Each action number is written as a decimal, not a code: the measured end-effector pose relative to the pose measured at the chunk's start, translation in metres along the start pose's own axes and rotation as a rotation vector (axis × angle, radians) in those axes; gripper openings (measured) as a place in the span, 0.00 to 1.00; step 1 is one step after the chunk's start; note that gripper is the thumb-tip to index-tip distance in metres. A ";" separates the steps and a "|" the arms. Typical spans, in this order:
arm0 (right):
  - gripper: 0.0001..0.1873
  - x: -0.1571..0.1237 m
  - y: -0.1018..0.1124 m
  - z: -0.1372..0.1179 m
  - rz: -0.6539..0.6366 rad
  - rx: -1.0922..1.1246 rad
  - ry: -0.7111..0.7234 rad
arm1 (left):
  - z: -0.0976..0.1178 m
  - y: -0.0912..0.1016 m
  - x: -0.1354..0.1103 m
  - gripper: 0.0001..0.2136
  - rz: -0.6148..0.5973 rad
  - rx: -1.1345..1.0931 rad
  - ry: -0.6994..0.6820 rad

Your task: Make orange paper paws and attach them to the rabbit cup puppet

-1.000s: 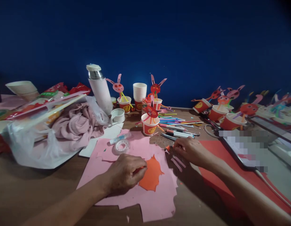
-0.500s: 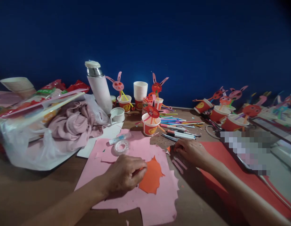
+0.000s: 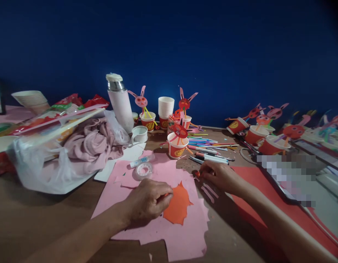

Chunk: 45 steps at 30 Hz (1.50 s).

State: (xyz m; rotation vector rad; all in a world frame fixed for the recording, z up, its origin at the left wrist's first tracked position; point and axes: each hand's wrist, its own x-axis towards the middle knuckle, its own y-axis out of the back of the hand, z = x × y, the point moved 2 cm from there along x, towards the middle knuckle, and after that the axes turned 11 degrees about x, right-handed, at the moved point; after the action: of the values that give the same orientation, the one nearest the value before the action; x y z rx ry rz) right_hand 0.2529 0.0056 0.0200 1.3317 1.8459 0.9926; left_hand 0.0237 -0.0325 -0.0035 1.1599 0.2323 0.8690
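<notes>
My left hand (image 3: 151, 199) rests over the pink paper (image 3: 185, 241), its fingers curled with thumb and forefinger pinched together; what they may hold is hidden. Beside those fingertips lies an orange paper cutout (image 3: 178, 204) with a jagged edge. My right hand (image 3: 216, 175) is closed, its fingertips down at the table on a small orange paper scrap (image 3: 197, 174). Two narrow pink paper strips (image 3: 210, 192) lie just below it. Behind my left hand are a roll of clear tape (image 3: 143, 170) and a glue stick (image 3: 141, 160).
Red paper (image 3: 248, 204) and a tablet-like device (image 3: 286, 182) are at right. Pens (image 3: 211, 157), straws (image 3: 203, 141) and paper cups with rabbit faces (image 3: 177, 148) stand farther back. A thermos (image 3: 121, 106), a white mug (image 3: 139, 134) and a plastic bag (image 3: 45, 171) are at left.
The view has turned slightly left. My right hand has shifted a little left, and its fingertips have closed on the orange scrap. The left hand keeps its pinch beside the orange cutout.
</notes>
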 end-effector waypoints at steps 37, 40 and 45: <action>0.07 0.004 -0.011 0.003 -0.032 -0.020 0.044 | -0.001 -0.004 0.002 0.11 -0.014 0.005 0.050; 0.06 0.004 -0.012 0.005 -0.022 0.000 0.050 | -0.002 -0.005 0.002 0.11 -0.021 0.005 0.054; 0.06 0.003 -0.014 0.011 -0.014 0.012 0.081 | -0.002 -0.006 0.002 0.11 -0.018 0.003 0.053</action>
State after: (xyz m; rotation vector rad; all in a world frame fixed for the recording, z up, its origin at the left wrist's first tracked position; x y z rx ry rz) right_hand 0.2545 0.0081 0.0024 1.3011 1.9212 1.0437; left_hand 0.0263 -0.0308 -0.0088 1.1371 0.2873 0.8840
